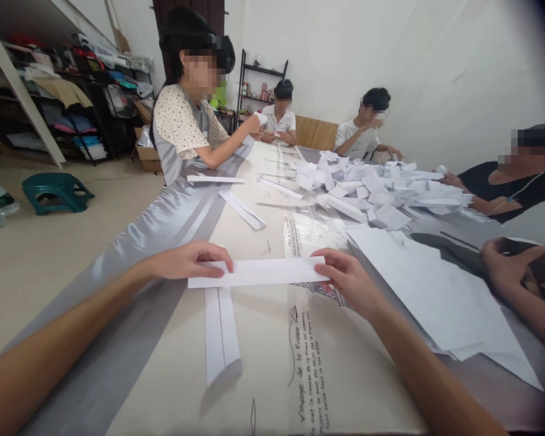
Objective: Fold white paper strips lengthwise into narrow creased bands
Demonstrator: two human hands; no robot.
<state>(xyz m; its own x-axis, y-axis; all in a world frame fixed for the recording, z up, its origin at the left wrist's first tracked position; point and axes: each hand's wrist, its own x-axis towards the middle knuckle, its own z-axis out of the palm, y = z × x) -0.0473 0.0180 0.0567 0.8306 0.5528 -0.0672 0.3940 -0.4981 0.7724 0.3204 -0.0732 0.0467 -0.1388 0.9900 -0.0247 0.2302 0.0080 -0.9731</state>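
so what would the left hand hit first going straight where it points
Past the folded paper it holds, the left hand would probably meet the right hand first, though depth is unclear.

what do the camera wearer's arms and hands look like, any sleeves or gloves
The left hand and right hand are bare, without gloves. The forearms are slim and uncovered as far as they show: no sleeve, watch, bracelet or marking visible. No ring shows on the fingers in view.

folded white paper strip [266, 275], crosswise
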